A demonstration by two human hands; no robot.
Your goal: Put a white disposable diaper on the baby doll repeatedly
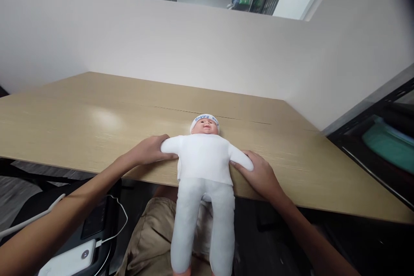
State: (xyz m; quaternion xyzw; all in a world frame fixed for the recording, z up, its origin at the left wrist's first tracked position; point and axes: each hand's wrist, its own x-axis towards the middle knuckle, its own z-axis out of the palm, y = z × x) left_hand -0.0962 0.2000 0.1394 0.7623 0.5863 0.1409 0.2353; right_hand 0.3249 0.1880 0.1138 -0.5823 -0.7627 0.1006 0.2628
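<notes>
The doll (203, 157) lies face up across the near edge of the table (97, 125), its legs hanging off. The left hand (150, 150) is closed around one outstretched sleeve and the right hand (260, 177) clasps the other, with the body between them.

One doll (203, 159), gripped between the fingers of two hands, left hand (149, 150) and right hand (261, 175). One desk (97, 120) beneath them. One white device (69, 261) below the left fingers.
</notes>
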